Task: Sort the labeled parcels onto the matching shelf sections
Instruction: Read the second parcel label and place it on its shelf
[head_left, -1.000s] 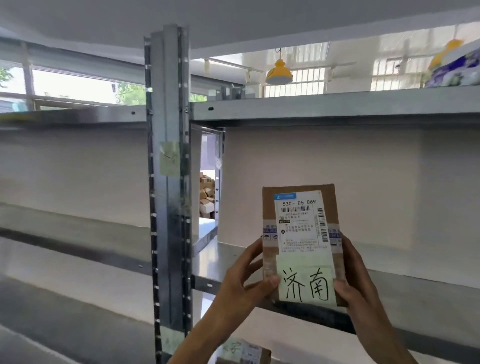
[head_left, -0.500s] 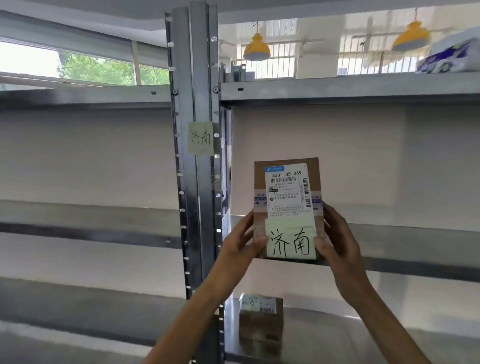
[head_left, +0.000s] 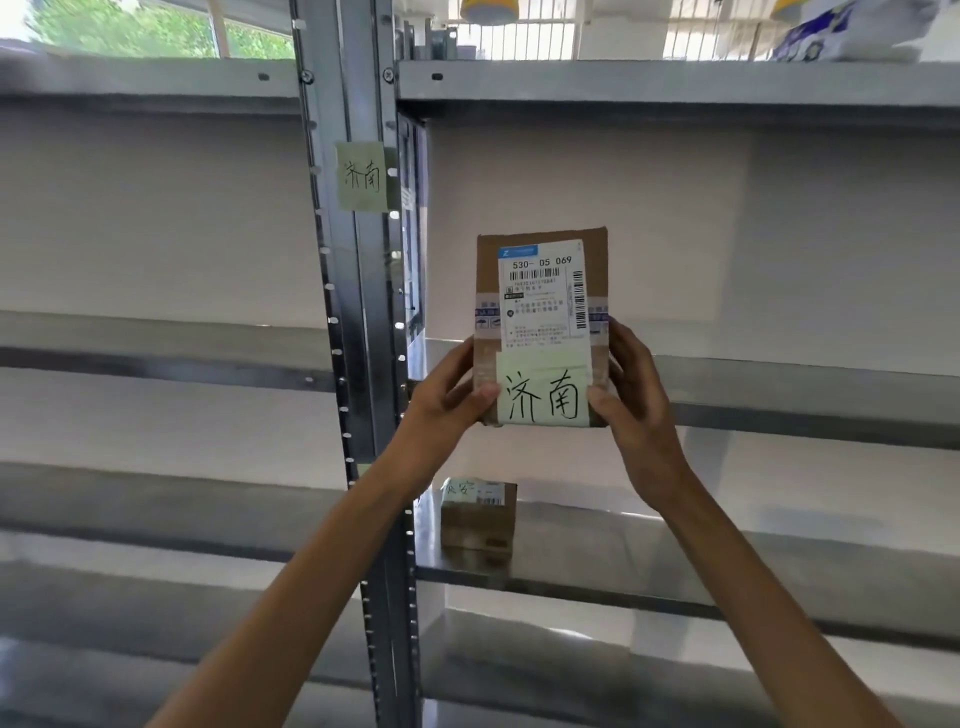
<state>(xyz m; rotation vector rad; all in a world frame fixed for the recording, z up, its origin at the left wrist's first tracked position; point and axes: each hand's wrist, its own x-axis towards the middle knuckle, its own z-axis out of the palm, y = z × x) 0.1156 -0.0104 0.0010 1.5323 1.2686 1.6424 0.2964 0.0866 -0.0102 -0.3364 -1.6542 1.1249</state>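
I hold a brown cardboard parcel (head_left: 542, 291) upright in front of the middle shelf (head_left: 779, 384). It bears a white shipping label and a pale green note with handwritten characters 济南. My left hand (head_left: 447, 395) grips its lower left edge and my right hand (head_left: 634, 395) its lower right edge. A matching green note (head_left: 362, 176) with the same characters sticks on the steel upright (head_left: 358, 312), left of and above the parcel.
A second small brown parcel (head_left: 478, 514) with a different green note stands on the lower shelf (head_left: 675, 566), near the upright. A blue and white package (head_left: 841, 31) lies on the top shelf at the right. More shelves run to the left of the upright.
The view has tilted down and shifted, bringing the upright's green note and the lower parcel into sight. The parcel stays upright in both hands, level with the middle shelf.
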